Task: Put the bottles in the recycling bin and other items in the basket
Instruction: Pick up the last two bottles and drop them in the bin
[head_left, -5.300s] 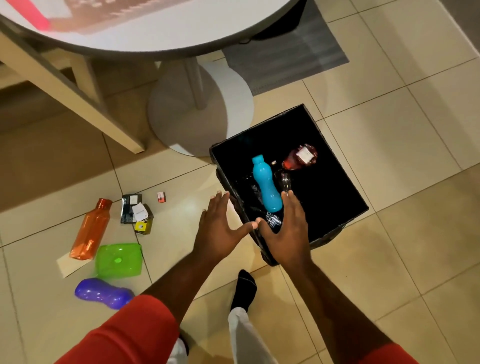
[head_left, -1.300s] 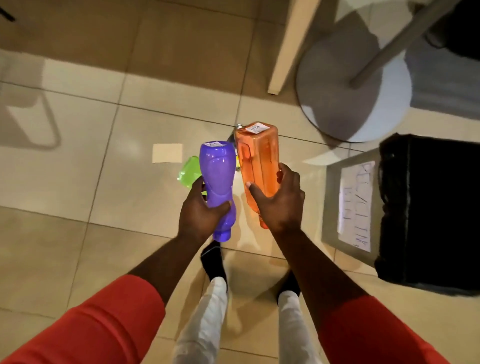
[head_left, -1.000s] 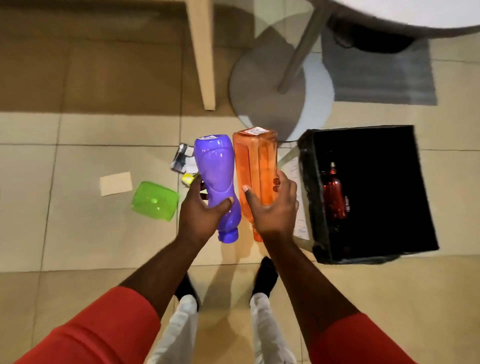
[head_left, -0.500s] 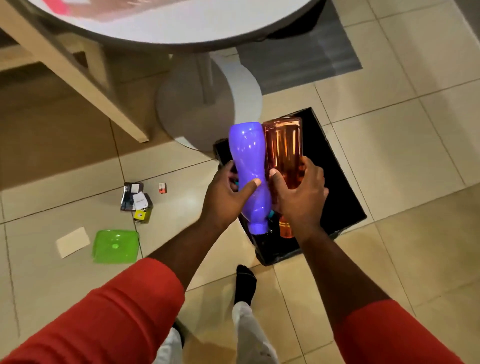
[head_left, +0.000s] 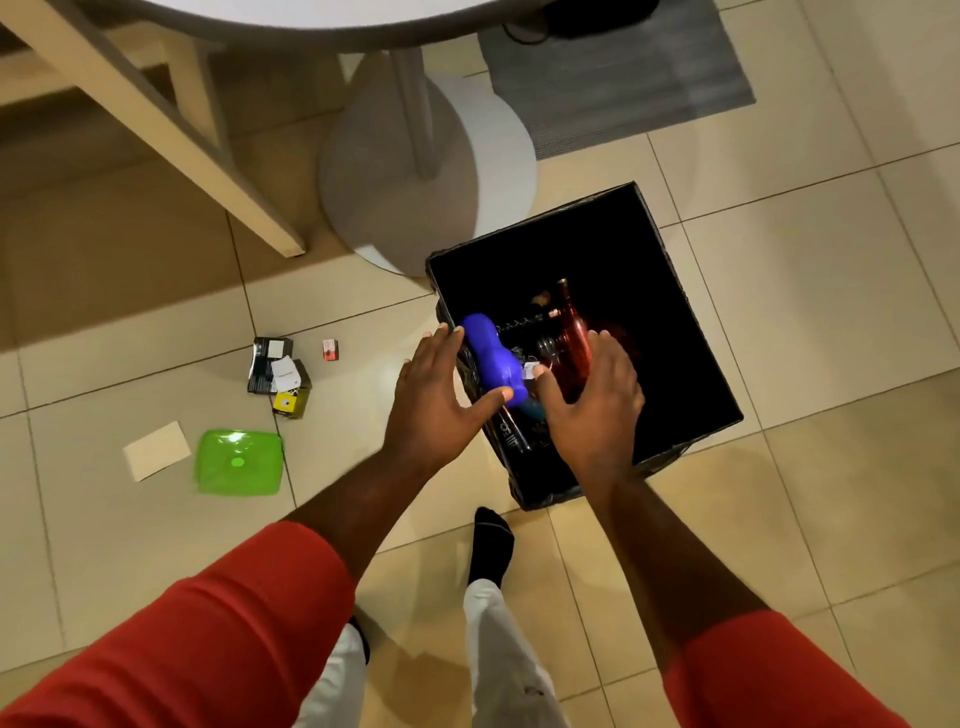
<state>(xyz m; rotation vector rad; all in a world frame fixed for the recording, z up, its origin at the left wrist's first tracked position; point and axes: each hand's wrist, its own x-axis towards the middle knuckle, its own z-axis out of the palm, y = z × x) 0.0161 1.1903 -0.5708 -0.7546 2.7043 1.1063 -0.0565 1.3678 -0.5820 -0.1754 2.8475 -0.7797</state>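
Left hand (head_left: 436, 402) and right hand (head_left: 595, 402): spread, empty. Confirm purple plastic bottle (head_left: 491, 358) and red-orange translucent bottle (head_left: 574, 343) settle inside black rectangular bin (head_left: 550, 491).

sleeves: red (head_left: 218, 639), pushed up to the forearms, on both arms | trousers: white (head_left: 506, 660) | sock: black (head_left: 491, 545) | hands: bare, no gloves

Left hand (head_left: 436, 402) and right hand (head_left: 595, 410) spread above the black bin (head_left: 530, 229).
Purple bottle (head_left: 491, 358) and orange-red bottle (head_left: 574, 338) lie inside.
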